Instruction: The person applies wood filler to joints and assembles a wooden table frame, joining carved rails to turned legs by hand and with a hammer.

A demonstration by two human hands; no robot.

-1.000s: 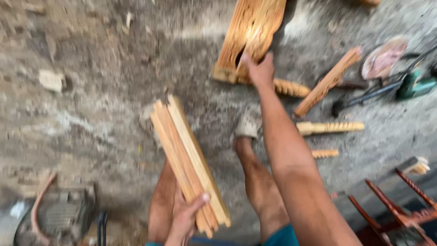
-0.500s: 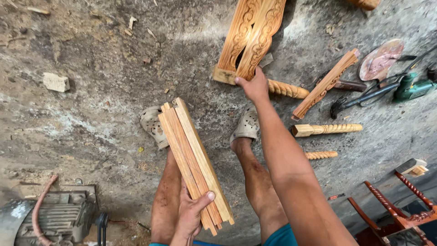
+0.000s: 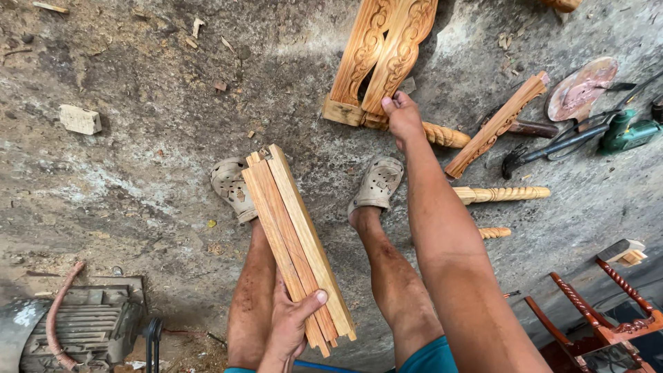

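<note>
Across the rough concrete floor (image 3: pixel 138 173), the widest open stretch lies from nine to twelve o'clock, bare but for wood chips and a small pale block (image 3: pixel 80 119) near ten o'clock. Down at seven o'clock an electric motor (image 3: pixel 83 328) with a reddish hose crowds the lower edge, and at four o'clock a red carved chair frame (image 3: pixel 601 324) closes off that corner. Toward two o'clock the floor is cluttered: a green power tool (image 3: pixel 625 135), a round sanding disc (image 3: pixel 580 88), a carved straight rail (image 3: pixel 496 126) and a twisted spindle (image 3: pixel 503 194) lie close together. At the centre, the left hand (image 3: pixel 289 330) is closed around the lower end of a bundle of plain wooden slats (image 3: pixel 293 235), thumb across the front face, the bundle slanting up toward eleven o'clock above the left sandal (image 3: pixel 231 185). The right hand (image 3: pixel 402 119) reaches out to one o'clock, fingers curled onto the lower edge of a carved wooden panel (image 3: pixel 383 55) that rests on the floor and runs out past the top edge; whether it fully grips the panel I cannot tell. The right sandal (image 3: pixel 377 183) stands just beside that arm, near the spindle.
</note>
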